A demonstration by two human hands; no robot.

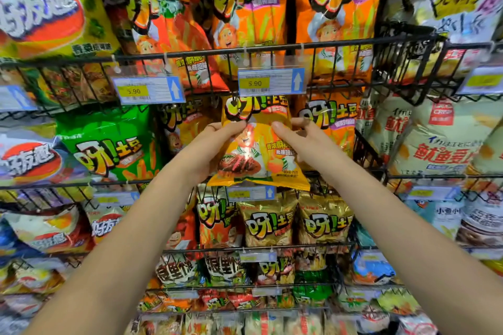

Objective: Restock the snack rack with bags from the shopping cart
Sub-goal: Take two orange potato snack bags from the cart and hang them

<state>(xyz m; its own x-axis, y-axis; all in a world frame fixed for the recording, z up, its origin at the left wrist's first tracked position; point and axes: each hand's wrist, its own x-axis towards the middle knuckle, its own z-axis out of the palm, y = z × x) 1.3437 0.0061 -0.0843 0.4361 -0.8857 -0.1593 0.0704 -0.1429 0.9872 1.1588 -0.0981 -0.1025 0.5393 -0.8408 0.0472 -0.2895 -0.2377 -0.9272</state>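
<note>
A yellow snack bag [254,149] with a grilled-meat picture is held upright in front of the second wire shelf of the snack rack [206,51]. My left hand [215,144] grips its left edge, thumb across the front. My right hand [296,139] grips its right edge the same way. The bag's top reaches just under a blue price tag [270,81] reading 5.90. Its bottom hangs over the shelf's front rail. The shopping cart is out of view.
Black wire shelves hold many snack bags: a green one [109,147] to the left, orange ones [329,119] to the right and above, gold ones [296,219] below. White bags [435,141] fill the neighbouring rack on the right. Another price tag [148,91] hangs upper left.
</note>
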